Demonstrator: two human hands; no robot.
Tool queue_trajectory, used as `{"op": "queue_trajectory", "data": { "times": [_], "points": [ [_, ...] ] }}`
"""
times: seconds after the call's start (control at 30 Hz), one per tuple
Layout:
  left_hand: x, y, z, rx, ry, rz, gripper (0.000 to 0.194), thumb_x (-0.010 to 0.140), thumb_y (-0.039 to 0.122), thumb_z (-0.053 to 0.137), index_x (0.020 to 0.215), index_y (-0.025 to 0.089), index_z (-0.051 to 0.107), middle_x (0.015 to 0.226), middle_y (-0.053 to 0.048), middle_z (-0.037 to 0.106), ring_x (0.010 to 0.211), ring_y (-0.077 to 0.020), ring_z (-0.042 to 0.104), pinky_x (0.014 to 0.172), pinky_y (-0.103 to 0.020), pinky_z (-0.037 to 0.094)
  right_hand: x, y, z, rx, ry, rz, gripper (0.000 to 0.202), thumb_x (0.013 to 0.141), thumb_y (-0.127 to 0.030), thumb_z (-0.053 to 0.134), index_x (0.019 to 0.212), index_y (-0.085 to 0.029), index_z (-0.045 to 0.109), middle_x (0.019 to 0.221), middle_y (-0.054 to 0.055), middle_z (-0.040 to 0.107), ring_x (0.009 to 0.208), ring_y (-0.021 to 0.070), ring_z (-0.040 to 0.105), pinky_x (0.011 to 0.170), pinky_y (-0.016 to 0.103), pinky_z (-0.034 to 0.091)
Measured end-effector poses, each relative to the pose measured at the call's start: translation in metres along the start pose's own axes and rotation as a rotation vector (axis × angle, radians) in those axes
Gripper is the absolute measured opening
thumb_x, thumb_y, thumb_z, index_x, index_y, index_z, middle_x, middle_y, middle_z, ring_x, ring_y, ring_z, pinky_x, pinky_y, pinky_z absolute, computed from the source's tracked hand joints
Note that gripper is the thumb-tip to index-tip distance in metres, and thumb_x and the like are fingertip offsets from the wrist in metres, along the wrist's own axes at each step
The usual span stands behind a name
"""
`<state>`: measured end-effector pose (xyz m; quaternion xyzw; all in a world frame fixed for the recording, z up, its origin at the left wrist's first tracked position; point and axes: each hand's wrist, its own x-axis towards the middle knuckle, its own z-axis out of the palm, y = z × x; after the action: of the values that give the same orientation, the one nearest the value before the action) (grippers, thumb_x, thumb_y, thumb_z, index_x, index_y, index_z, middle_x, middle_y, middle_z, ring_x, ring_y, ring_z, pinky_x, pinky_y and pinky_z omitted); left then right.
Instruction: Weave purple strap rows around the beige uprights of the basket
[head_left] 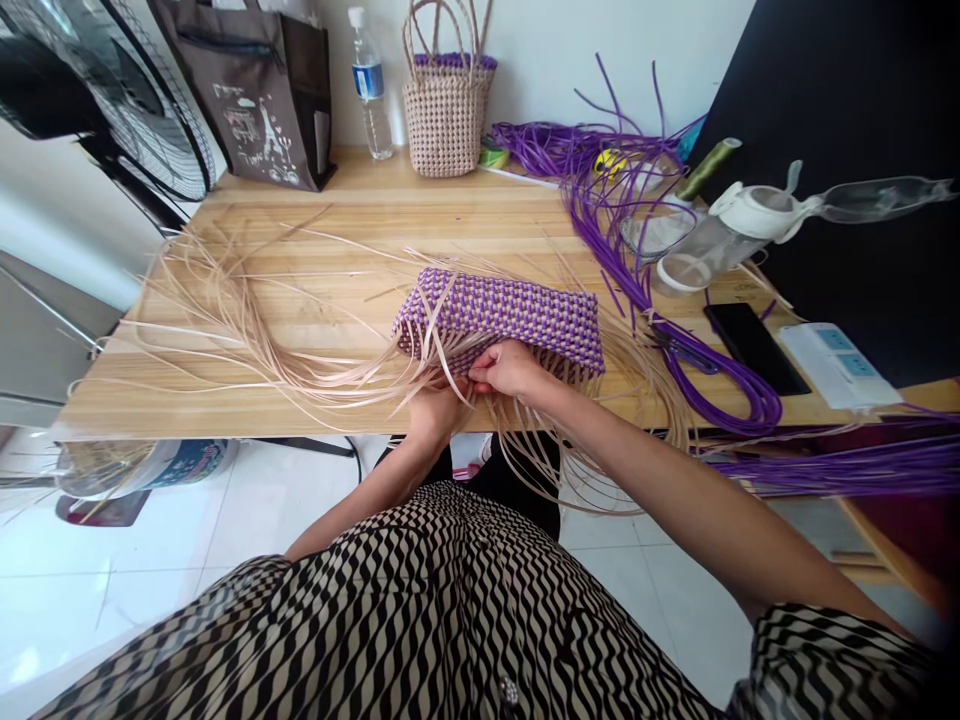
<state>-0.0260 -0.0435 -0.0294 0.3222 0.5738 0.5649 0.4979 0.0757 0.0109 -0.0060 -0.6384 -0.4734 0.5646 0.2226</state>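
A half-woven basket (510, 310) in purple and beige checks lies on its side near the table's front edge. Long beige strands (259, 350) fan out from it to the left, and more hang over the edge on the right. My right hand (506, 368) is at the basket's open near side, its thumb and fingertips pinched on a beige strand. Close beside it, my left hand (437, 408) is at the lower rim, under several strands. Its fingers are mostly hidden by the strands and the weave.
Along the wall stand a dark bag (262, 110), a water bottle (369, 90) and a finished small basket (442, 120). Purple strands (600, 190), a clear cup (724, 235), a phone (754, 348) and a power strip (840, 365) lie right. A fan (127, 80) is left.
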Motion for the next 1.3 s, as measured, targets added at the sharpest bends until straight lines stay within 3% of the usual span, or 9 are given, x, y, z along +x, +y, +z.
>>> {"op": "queue_trajectory", "data": {
  "times": [0.33, 0.53, 0.77, 1.13, 1.3],
  "points": [
    [0.0, 0.002, 0.001, 0.036, 0.043, 0.028, 0.017, 0.06, 0.019, 0.066, 0.076, 0.014, 0.066, 0.083, -0.007, 0.07, 0.076, -0.0188, 0.065, 0.073, -0.031, 0.052, -0.009, -0.016, 0.002, -0.128, 0.02, 0.031, 0.019, 0.072, -0.003, 0.063, 0.057, -0.012, 0.057, 0.051, 0.0, 0.058, 0.042, 0.0076, 0.054, 0.046, 0.02, 0.049],
    [-0.002, 0.007, 0.002, 0.046, 0.063, -0.016, 0.006, 0.061, 0.016, 0.063, 0.066, 0.016, 0.064, 0.079, -0.006, 0.07, 0.082, -0.0211, 0.065, 0.075, -0.03, 0.051, -0.01, -0.007, 0.002, -0.387, 0.123, -0.268, 0.009, 0.07, -0.011, 0.065, 0.061, -0.012, 0.066, 0.052, 0.002, 0.062, 0.05, 0.0119, 0.059, 0.048, 0.02, 0.045],
    [0.002, 0.002, -0.001, -0.005, 0.06, -0.045, 0.011, 0.06, 0.018, 0.064, 0.071, 0.016, 0.064, 0.081, -0.007, 0.07, 0.076, -0.0193, 0.065, 0.072, -0.03, 0.051, -0.009, -0.004, 0.003, -0.093, 0.09, -0.19, 0.007, 0.071, -0.009, 0.064, 0.064, -0.011, 0.064, 0.06, 0.002, 0.066, 0.047, 0.0076, 0.058, 0.043, 0.016, 0.045],
    [0.0, 0.006, 0.0, 0.024, 0.075, -0.035, 0.009, 0.062, 0.015, 0.062, 0.071, 0.015, 0.064, 0.087, -0.007, 0.071, 0.084, -0.0202, 0.065, 0.077, -0.031, 0.05, -0.008, -0.001, 0.001, -0.141, 0.065, -0.188, 0.006, 0.069, -0.011, 0.065, 0.063, -0.012, 0.063, 0.052, 0.001, 0.061, 0.046, 0.01, 0.058, 0.044, 0.019, 0.043],
    [-0.005, 0.012, 0.002, 0.0, 0.053, -0.024, 0.006, 0.062, 0.016, 0.064, 0.068, 0.016, 0.062, 0.076, -0.005, 0.07, 0.085, -0.0205, 0.066, 0.076, -0.029, 0.051, -0.004, 0.003, 0.007, -0.151, 0.12, -0.193, 0.007, 0.07, -0.013, 0.063, 0.063, -0.012, 0.063, 0.057, 0.003, 0.064, 0.047, 0.0104, 0.058, 0.044, 0.019, 0.042]
  ]
}}
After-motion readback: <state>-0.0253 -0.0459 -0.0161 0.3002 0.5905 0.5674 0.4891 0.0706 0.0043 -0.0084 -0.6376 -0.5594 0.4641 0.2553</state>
